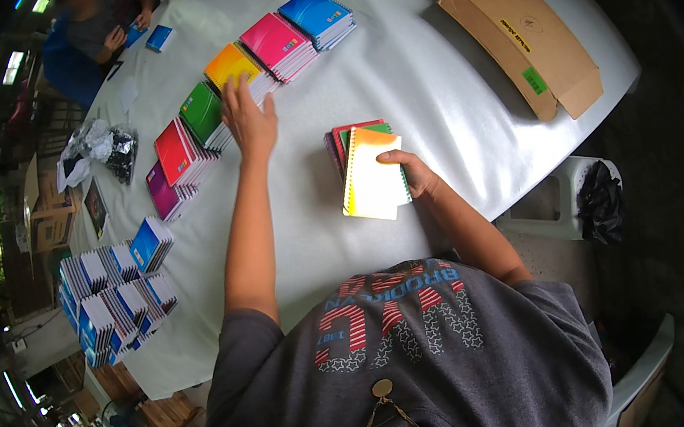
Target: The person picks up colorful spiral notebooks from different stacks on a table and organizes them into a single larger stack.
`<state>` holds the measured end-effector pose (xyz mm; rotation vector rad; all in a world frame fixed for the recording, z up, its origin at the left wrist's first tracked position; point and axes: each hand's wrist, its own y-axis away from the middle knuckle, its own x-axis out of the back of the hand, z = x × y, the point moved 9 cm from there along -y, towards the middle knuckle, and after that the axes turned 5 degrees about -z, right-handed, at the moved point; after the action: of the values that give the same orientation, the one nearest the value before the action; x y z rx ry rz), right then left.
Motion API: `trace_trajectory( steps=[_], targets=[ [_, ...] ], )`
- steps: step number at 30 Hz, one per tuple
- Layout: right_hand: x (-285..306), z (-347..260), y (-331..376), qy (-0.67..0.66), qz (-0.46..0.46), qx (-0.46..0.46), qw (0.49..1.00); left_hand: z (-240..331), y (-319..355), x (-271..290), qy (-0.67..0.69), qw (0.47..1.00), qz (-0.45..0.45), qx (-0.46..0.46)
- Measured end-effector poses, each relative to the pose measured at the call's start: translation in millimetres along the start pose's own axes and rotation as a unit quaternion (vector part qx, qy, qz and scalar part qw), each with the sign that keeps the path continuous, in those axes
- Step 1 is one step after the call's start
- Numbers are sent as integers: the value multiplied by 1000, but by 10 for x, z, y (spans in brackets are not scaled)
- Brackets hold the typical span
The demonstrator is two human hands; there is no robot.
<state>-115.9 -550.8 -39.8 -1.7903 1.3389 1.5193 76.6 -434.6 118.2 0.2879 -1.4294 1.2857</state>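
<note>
Several spiral notebooks (375, 172) are gripped at their right edge by my right hand (413, 174), thumb on top. The uppermost is orange-yellow and washed out by glare; red, green and purple edges show under it. My left hand (250, 127) reaches out with fingers apart over the near edge of the yellow notebook stack (230, 63); whether it touches is hard to tell. Beside that hand lies the green stack (202, 111). The same row holds a purple stack (166, 192), a red stack (177, 152), a pink stack (278, 43) and a blue stack (317, 14).
A flat cardboard box (523, 36) lies at the far right of the white-covered table (434, 62). Piled notebooks (113, 300) stand at the left edge, near crumpled plastic (106, 146). Another person (102, 34) handles a blue notebook at the far left. A white stool (557, 199) holds a black bag.
</note>
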Motion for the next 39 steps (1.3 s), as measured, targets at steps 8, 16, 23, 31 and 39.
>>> trace_trajectory(
  steps=[8,16,23,31,39],
  targets=[
    [-150,-95,-14,67,-8,64,996,-750,-314,-125,-49,993,-106,24],
    [-134,-77,-33,48,-17,76,996,-629,-193,-208,-131,989,-59,-32],
    [-169,-127,18,48,11,83,995,-568,-315,23,-37,998,-52,-9],
    [-103,-87,7,65,9,58,996,-571,-304,-197,-107,976,-189,36],
    [-77,-43,-55,64,-22,41,997,-84,-35,164,709,697,-67,78]
  ],
)
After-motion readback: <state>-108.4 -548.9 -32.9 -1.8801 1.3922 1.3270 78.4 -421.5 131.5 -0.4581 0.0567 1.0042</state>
